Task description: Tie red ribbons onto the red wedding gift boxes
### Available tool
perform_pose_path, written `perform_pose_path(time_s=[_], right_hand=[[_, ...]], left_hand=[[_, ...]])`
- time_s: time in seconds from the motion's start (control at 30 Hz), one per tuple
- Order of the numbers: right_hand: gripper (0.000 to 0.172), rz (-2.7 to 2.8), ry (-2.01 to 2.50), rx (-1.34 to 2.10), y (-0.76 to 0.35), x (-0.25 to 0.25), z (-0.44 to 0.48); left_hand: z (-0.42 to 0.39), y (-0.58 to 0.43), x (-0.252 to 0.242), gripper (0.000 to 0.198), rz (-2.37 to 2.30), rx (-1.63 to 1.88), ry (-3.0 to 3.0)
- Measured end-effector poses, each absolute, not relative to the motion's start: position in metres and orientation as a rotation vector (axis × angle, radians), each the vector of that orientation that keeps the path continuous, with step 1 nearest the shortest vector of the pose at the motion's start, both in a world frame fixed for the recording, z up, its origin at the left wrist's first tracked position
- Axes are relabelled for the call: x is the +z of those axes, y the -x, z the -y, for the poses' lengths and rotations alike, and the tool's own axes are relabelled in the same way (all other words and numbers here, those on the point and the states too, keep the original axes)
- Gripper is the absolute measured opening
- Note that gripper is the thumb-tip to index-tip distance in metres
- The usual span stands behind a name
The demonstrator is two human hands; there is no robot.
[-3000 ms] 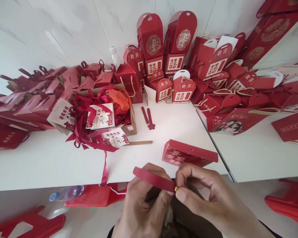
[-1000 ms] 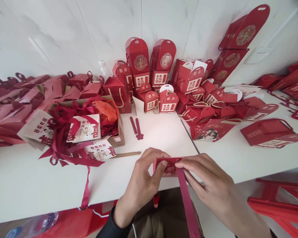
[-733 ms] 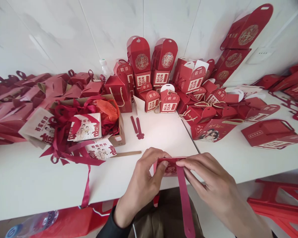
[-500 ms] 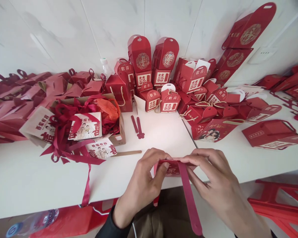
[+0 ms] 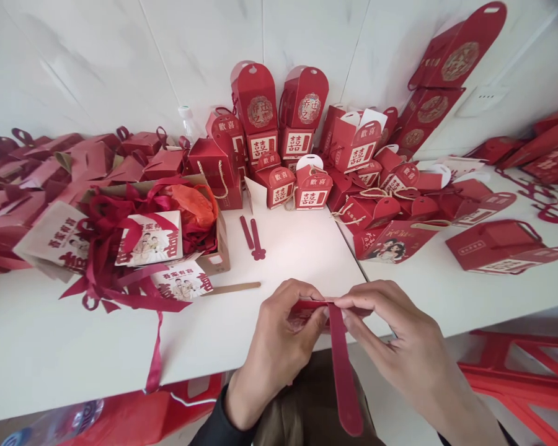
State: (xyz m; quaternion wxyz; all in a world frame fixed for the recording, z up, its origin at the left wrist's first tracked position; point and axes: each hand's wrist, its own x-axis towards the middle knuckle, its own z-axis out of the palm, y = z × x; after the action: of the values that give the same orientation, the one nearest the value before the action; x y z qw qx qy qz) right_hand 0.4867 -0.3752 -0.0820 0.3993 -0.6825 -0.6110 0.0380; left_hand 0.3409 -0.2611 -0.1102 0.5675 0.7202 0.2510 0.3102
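Note:
At the table's front edge, a red gift box with pale print is held between both hands. My left hand is closed on its left side, the thumb pressed to the front near the top edge. A long dark-red strap with a rounded end hangs from the box's top edge down over my lap. My right hand pinches at the strap's upper end with thumb and index finger, against the box edge. The fingers hide much of the box.
On the left, a cardboard box overflows with ribbons and printed cards. Dark-red strips and a thin brown stick lie on the white table. Several red boxes stand along the wall. A red stool is at lower right.
My left thumb has slid right along the box edge, up to the strap. My right fingertips have closed in on the strap's upper end, and the strap hangs more upright.

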Motion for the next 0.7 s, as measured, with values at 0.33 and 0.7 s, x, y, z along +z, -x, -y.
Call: perform_pose_path(time_s=[0.33,0.7], right_hand=[[0.017,1.532,1.742,0.120,-0.486,-0.084,0.375],[0.018,1.419,1.800,0.037,-0.462,-0.046,0.400]], left_hand=[[0.263,-0.340,-0.110,0.003,-0.558,0.727,-1.683],[0.263,-0.342,-0.119,0.005,-0.610,0.743,-1.656]])
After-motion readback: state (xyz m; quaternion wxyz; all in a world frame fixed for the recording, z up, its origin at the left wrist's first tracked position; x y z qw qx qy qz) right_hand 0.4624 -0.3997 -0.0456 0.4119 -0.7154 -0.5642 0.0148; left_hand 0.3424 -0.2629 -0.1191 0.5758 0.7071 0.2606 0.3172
